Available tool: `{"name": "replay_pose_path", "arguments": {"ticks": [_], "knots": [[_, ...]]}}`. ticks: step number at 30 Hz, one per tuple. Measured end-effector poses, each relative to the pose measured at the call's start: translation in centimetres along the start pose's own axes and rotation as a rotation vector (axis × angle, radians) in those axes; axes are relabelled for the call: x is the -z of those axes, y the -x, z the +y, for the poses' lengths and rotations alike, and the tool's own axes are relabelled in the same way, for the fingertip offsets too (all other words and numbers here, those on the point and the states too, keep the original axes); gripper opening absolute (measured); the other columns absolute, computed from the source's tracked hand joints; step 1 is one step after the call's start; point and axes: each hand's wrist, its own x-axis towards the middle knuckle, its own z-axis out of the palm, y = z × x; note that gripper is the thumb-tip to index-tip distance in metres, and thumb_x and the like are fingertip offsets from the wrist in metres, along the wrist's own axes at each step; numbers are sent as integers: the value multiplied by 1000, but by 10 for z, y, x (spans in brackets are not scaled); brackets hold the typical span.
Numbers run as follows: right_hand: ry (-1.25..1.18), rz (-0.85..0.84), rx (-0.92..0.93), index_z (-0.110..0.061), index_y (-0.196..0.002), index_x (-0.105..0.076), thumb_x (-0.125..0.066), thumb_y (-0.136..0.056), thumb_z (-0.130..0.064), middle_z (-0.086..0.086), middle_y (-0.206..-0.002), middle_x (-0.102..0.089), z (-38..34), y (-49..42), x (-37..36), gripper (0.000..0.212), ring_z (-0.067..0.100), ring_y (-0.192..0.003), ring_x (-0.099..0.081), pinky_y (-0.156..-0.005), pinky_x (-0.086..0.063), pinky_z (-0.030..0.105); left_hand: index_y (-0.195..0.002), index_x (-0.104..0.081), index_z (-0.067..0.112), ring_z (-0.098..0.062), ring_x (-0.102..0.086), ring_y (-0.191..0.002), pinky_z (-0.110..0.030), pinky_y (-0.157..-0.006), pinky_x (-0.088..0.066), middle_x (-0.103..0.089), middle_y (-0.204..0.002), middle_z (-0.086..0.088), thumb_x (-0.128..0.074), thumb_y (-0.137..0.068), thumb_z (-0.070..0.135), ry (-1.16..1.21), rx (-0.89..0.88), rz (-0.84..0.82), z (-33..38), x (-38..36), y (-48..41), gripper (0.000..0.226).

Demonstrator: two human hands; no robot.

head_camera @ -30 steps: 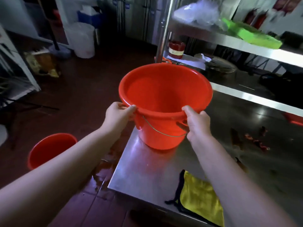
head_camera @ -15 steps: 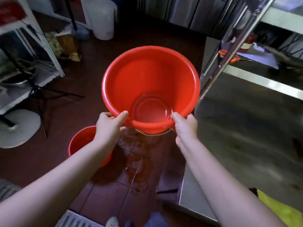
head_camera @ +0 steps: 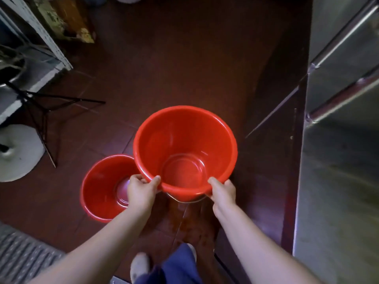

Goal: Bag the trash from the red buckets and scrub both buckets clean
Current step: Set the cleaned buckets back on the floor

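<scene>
I hold an empty red bucket (head_camera: 184, 144) over the dark red floor, its mouth facing up at me. My left hand (head_camera: 141, 189) grips the near rim on the left, thumb hooked inside. My right hand (head_camera: 222, 190) grips the near rim on the right, also with the thumb inside. The wire handle hangs below the rim between my hands. A second red bucket (head_camera: 102, 185) stands upright on the floor just left of the held one, partly hidden behind my left hand. It looks empty too.
The steel table (head_camera: 338, 181) runs down the right side. A black tripod stand (head_camera: 41, 111) and a white round base (head_camera: 18, 152) sit at the left under a shelf. A floor grate (head_camera: 22, 257) lies at lower left. The tiles by my feet are wet.
The bucket came off the steel table, swung left and went down toward the floor beside the second bucket. My view tilted downward. Both hands kept their grip on the rim.
</scene>
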Motion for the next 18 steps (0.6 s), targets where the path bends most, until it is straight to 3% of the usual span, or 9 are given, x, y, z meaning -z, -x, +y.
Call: {"name": "replay_pose_path", "arguments": {"ticks": [3,8,12,16,18], "knots": [[-92,29,-90,-10,-89,-61,-58,-81,6,13,-87,-66,27,-53,-21,18,22,-73,-63,-70,-54,38,-82,-49,9,-29,-63,-71,-40,-73,-57,-53,-73,-10,-67,-81,-1,24,58,-56,-27,-34,-54,21],[-179,133,-188,-10,-99,-60,-52,-85,10,8,-86,-65,79,-147,-51,25,18,-71,-62,-57,-56,25,-94,-46,7,-23,-61,-71,-21,-55,-56,-58,-84,-12,-55,-84,-13,50,133,-210,-84,-95,-146,25],[-223,186,-214,-10,-99,-59,-52,-85,11,8,-86,-64,119,-227,-69,26,17,-73,-61,-62,-52,29,-103,-46,6,-27,-63,-77,-22,-58,-57,-61,-92,-14,-54,-83,-16,7,147,-292,-133,-144,-214,31],[-248,211,-209,-10,-98,-58,-51,-85,12,8,-86,-64,153,-288,-76,26,18,-75,-61,-69,-53,34,-86,-46,17,-23,-63,-72,-37,-70,-57,-61,-84,-9,-56,-83,-15,-85,125,-320,-172,-180,-255,33],[-239,218,-187,-11,-95,-59,-51,-84,12,8,-88,-65,169,-307,-74,26,19,-78,-62,-76,-53,37,-83,-46,20,-19,-62,-68,-31,-65,-56,-62,-82,-8,-59,-82,-13,-146,93,-313,-189,-192,-264,35]]}}
